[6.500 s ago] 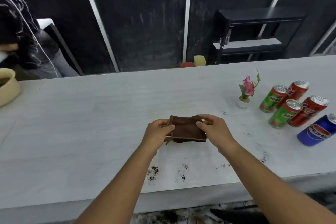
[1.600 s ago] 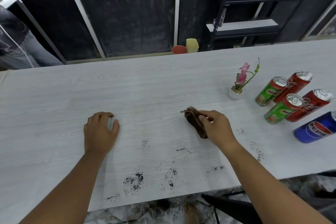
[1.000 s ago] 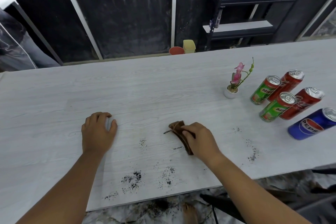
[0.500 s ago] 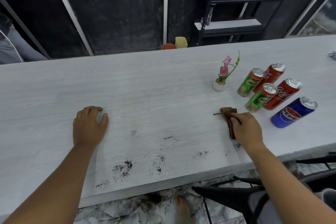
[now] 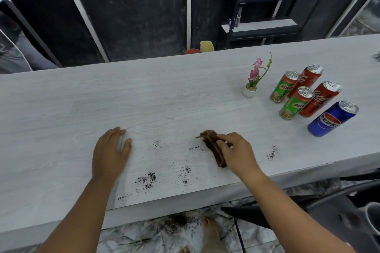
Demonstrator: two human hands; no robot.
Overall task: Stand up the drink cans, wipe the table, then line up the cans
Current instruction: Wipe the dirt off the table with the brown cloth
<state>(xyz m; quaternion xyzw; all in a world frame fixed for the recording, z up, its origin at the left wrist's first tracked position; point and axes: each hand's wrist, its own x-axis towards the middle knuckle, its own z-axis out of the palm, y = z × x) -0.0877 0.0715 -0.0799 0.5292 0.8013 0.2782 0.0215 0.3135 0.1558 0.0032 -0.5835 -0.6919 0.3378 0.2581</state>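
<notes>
My right hand (image 5: 236,153) grips a folded brown cloth (image 5: 212,146) pressed on the white table (image 5: 144,104), right of centre. My left hand (image 5: 111,151) rests flat on the table to the left, fingers relaxed. Dark crumbs lie in patches (image 5: 147,179) near the front edge and in a small patch (image 5: 272,152) to the right of the cloth. Several cans stand at the right: two green Milo cans (image 5: 284,86) (image 5: 296,102), two red cola cans (image 5: 309,77) (image 5: 320,98) and a blue Pepsi can (image 5: 332,118).
A small white pot with a pink flower (image 5: 253,80) stands left of the cans. A black chair (image 5: 308,211) sits below the table's front edge at the right. Dirt lies on the marble floor (image 5: 176,224). A black shelf unit (image 5: 267,10) stands behind the table.
My right hand has slid the cloth back left from beside the cans toward the table's middle. A crumb patch now shows right of it. My left hand has stayed put.
</notes>
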